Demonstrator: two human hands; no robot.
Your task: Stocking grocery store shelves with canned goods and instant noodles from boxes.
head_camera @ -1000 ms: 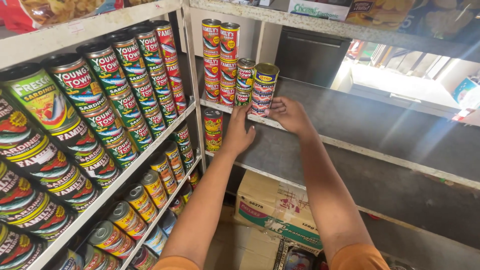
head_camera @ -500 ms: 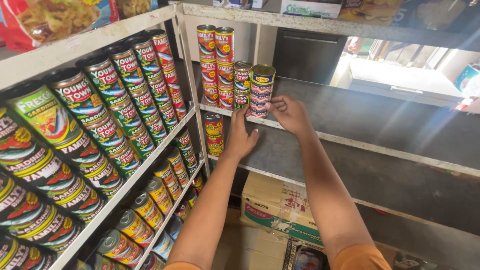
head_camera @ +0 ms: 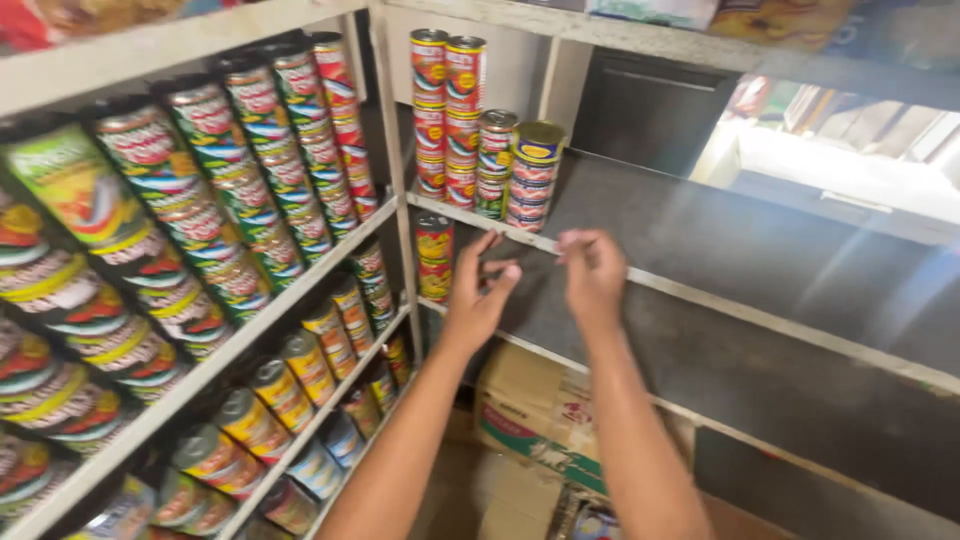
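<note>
Rows of green-and-red labelled tins (head_camera: 240,190) fill the left shelves. Both hands have pulled back from the short stack of upright yellow-lidded red-and-white tins (head_camera: 533,178), which stands on the grey shelf (head_camera: 720,240), its long axis vertical. The left hand (head_camera: 478,300) is spread and empty; the right hand (head_camera: 592,272) is loosely curled, also empty. A cardboard box (head_camera: 530,410) sits below.

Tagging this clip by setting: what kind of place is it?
Most likely a small grocery shop or its stockroom. Wooden shelves carry long rows of stacked tin cans, more can stacks stand on a grey shelf, and a cardboard carton sits below the hands.
</note>
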